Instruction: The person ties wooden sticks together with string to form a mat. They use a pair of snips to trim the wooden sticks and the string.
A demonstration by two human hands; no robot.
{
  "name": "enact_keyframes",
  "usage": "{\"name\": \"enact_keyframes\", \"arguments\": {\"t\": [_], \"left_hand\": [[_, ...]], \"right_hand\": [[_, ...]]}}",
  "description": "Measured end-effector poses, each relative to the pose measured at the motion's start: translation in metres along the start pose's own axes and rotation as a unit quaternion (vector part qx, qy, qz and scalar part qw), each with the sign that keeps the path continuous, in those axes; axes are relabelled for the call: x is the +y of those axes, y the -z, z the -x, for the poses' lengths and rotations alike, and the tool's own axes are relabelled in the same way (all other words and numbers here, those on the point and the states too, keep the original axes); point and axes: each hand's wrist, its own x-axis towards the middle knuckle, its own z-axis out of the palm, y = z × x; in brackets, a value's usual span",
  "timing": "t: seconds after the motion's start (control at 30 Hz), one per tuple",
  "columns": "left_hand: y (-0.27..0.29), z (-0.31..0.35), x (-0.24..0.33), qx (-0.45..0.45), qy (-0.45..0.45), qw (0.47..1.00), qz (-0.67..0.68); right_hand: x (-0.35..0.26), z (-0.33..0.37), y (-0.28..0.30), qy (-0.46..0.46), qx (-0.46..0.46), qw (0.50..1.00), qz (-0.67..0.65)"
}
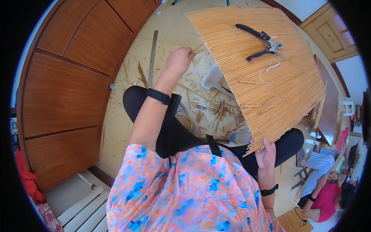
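A large mat of thin tan reed sticks (286, 92) slants across the right of the head view, its edges ragged. At its near corner my right hand (266, 154) grips the stick ends, thumb and fingers closed on the edge. My left hand (180, 62) is raised off the mat's left edge, fingers closed in a pinch. A short thin reed stick (198, 48) runs from those fingers toward the mat; its other end is hidden in the hand. Pruning shears (266, 43) with black handles lie spread on the mat. Beside them curls a loose white string (262, 76).
Cut reed pieces (221, 110) litter the tiled floor, some between my feet. A long grey strip (153, 58) lies near the wooden cabinet (65, 96) on my left. Part of a white stool (213, 77) shows under the mat. Another person (326, 197) sits at the lower right.
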Motion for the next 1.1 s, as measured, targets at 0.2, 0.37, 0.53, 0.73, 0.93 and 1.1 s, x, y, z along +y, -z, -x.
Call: {"name": "enact_keyframes", "arguments": {"t": [0.2,0.37,0.53,0.73,0.93,1.1], "left_hand": [[0.006,-0.001,-0.006,0.010,-0.033,0.999,0.000],[0.004,0.001,0.003,-0.069,-0.018,0.997,0.015],[0.003,0.009,0.010,-0.032,-0.015,0.999,-0.033],[0.018,0.031,0.007,0.160,-0.124,0.977,-0.070],[0.044,0.058,0.027,-0.089,-0.077,0.987,-0.109],[-0.060,0.047,-0.002,-0.446,-0.239,0.861,-0.051]], "right_hand": [[-0.001,-0.001,-0.002,0.001,-0.006,1.000,0.000],[0.001,0.000,0.003,0.009,-0.005,1.000,0.003],[-0.001,0.000,0.000,0.012,0.017,1.000,0.014],[-0.004,0.003,-0.003,0.008,0.028,1.000,0.010],[-0.003,0.000,-0.001,0.002,0.027,1.000,0.008],[-0.004,-0.001,-0.005,-0.007,0.036,0.999,0.010]]}}
